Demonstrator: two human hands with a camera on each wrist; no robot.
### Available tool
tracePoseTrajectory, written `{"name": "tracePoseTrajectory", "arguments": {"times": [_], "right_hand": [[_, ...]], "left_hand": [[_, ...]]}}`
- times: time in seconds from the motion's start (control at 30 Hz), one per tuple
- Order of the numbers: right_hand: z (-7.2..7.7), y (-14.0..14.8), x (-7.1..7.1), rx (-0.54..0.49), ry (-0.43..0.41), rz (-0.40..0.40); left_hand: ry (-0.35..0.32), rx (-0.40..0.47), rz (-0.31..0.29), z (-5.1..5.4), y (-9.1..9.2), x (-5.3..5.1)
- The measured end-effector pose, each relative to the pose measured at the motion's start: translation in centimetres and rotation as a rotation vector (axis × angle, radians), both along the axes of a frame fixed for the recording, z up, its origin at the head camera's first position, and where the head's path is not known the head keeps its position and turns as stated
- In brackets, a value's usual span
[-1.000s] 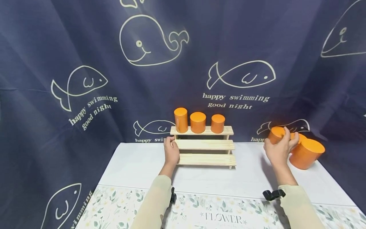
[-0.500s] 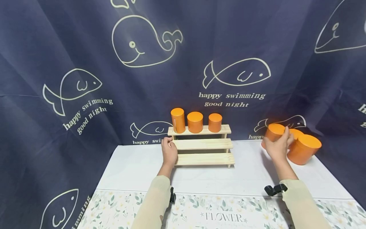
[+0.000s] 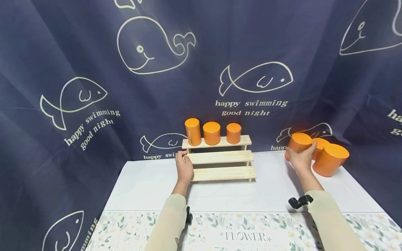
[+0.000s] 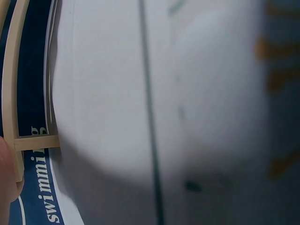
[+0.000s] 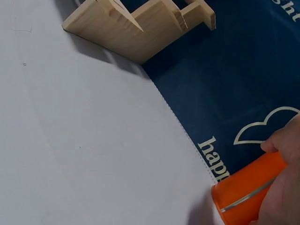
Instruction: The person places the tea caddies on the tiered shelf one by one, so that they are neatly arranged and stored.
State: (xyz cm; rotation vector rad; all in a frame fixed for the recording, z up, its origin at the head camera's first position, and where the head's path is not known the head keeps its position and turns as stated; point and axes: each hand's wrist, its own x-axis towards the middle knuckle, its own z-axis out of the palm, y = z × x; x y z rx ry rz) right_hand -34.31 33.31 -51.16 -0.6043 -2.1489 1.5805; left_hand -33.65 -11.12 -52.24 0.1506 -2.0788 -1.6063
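A three-step wooden shelf [image 3: 221,157] stands on the white tabletop against the dark curtain. My left hand [image 3: 184,168] grips its left end; in the left wrist view only fingertips [image 4: 6,176] show, against a wooden strip [image 4: 10,84]. On the top step stand three orange canisters: a tall narrow one [image 3: 193,133], a wide one [image 3: 211,134] and a small one [image 3: 233,134]. Off to the right, my right hand [image 3: 302,159] holds another orange canister [image 5: 251,192], thumb on one side and fingers on the other. Its lower part is partly hidden by the hand.
Two more orange canisters stand right beside the right hand, a partly hidden one [image 3: 320,147] and a large one [image 3: 331,160]. A floral mat [image 3: 245,226] covers the near part of the table. The dark curtain [image 3: 176,94] hangs close behind everything.
My right hand's fingers have lowered and closed round the leftmost of the right-hand canisters. The left hand stays on the shelf. The whole head view has shifted slightly.
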Motion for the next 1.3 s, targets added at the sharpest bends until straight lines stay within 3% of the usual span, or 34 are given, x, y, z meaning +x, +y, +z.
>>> {"name": "tracePoseTrajectory", "arguments": {"times": [0.17,0.67,0.9,1.13,1.3], "right_hand": [[-0.5,0.4,-0.3,-0.068,-0.054,0.005],[-1.2,0.3,-0.3,-0.093,0.014,-0.022],[-0.5,0.0,0.1,-0.083,-0.002,0.003],[0.2,-0.8,0.7,-0.065,0.041,0.044],[1.1,-1.1,1.2,-0.036,0.014,0.078]], "left_hand": [[0.006,-0.009,0.007,-0.2,-0.1,0.0],[0.015,-0.028,0.015,-0.2,0.1,0.0],[0.015,0.006,-0.007,-0.3,-0.1,-0.2],[-0.009,0.028,-0.031,-0.2,-0.4,-0.1],[-0.005,0.050,-0.041,-0.3,-0.4,0.0]]}}
